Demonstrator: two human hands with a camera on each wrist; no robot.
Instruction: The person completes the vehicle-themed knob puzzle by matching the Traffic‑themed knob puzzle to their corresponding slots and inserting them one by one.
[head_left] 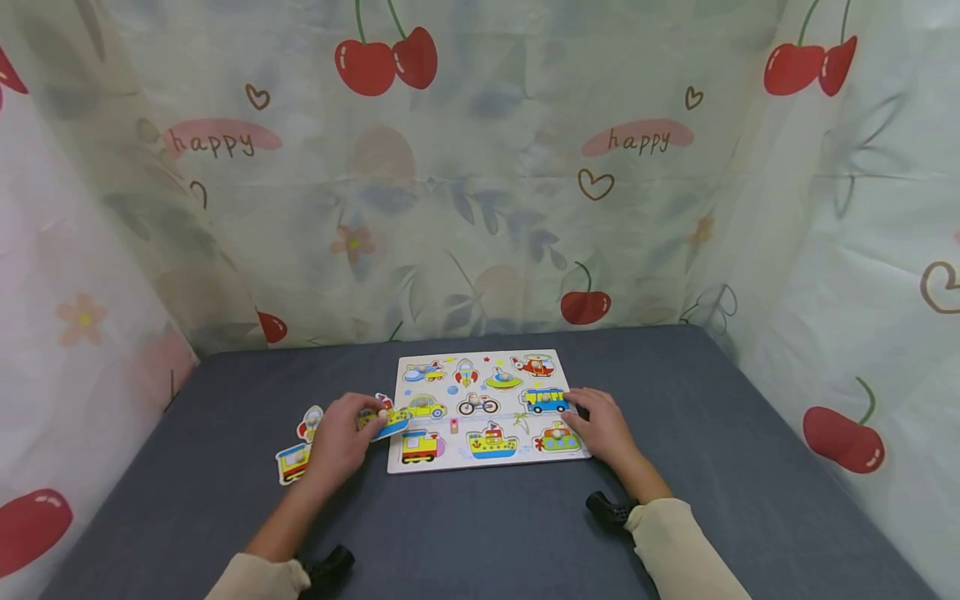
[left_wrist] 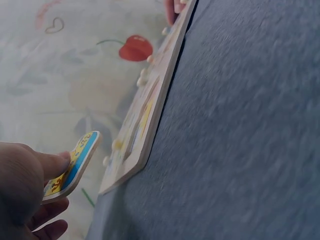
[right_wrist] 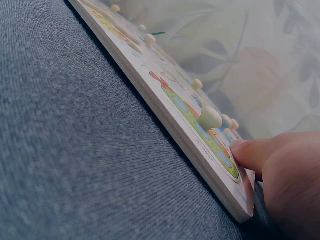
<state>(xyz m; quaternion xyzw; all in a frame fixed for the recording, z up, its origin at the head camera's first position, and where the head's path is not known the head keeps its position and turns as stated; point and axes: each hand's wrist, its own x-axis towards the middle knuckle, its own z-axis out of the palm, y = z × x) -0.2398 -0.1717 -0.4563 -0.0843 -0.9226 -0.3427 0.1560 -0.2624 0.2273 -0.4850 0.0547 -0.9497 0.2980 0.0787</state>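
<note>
In the head view, my left hand (head_left: 339, 437) pinches a yellow-and-blue ship puzzle piece (head_left: 393, 423) over the left edge of a wooden puzzle board (head_left: 457, 457). The left wrist view shows the ship piece tilted, with the thumb on its face and clear of the board. My right hand (head_left: 606, 427) rests at the board's right edge, fingers by the blue bus piece (head_left: 545, 401). Its thumb touches the board beside the green submarine piece (right_wrist: 200, 122). A loose train piece (head_left: 293, 463) and rocket piece (head_left: 308, 423) lie left of the left hand.
The board lies on a dark grey cloth-covered table (head_left: 480, 533). Knobbed vehicle pieces, such as the helicopter (head_left: 534, 365) and bicycle (head_left: 477, 404), sit on it. A printed curtain (head_left: 480, 167) stands behind and along both sides.
</note>
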